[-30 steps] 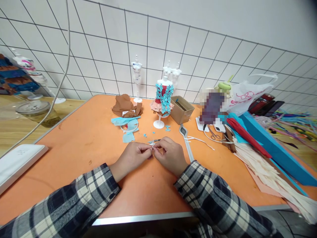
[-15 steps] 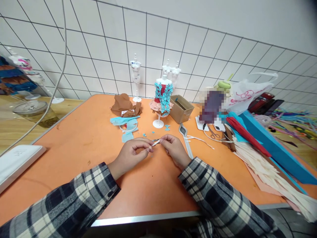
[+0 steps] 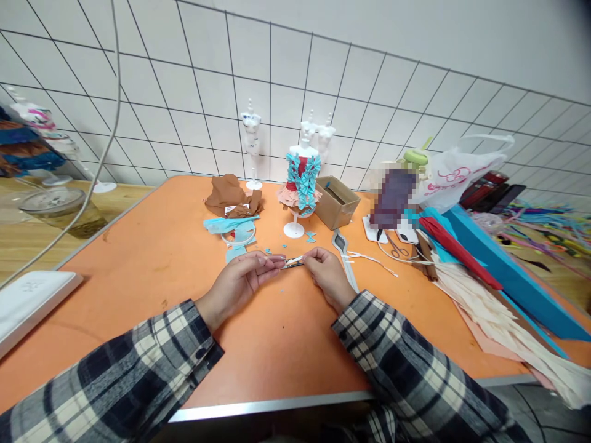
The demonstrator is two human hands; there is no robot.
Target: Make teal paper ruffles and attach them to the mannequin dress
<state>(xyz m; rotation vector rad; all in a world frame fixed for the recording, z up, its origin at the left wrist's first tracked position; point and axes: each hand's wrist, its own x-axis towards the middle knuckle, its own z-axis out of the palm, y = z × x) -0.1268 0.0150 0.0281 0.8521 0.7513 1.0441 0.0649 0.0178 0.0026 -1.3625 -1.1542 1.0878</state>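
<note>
Both hands rest on the orange table (image 3: 152, 258) near its middle. My left hand (image 3: 244, 280) pinches one end of a small thin strip (image 3: 292, 263), white and dark, with its fingers pressed together. My right hand (image 3: 325, 271) pinches the other end of the same small strip. Just beyond the hands lie tiny blue paper scraps (image 3: 272, 251). Behind them stands a small white mannequin (image 3: 301, 184) dressed in blue bows over a pink skirt.
Brown paper (image 3: 229, 194) and blue paper pieces (image 3: 228, 224) lie at the back left, an open cardboard box (image 3: 338, 203) at the back. Scissors (image 3: 397, 247), rolled red and blue paper (image 3: 466, 252) and cream strips (image 3: 489, 307) crowd the right. A white device (image 3: 28, 301) sits far left.
The hands have drawn slightly apart and shifted a little away from me, stretching the small strip out between the fingertips. The view has tilted slightly.
</note>
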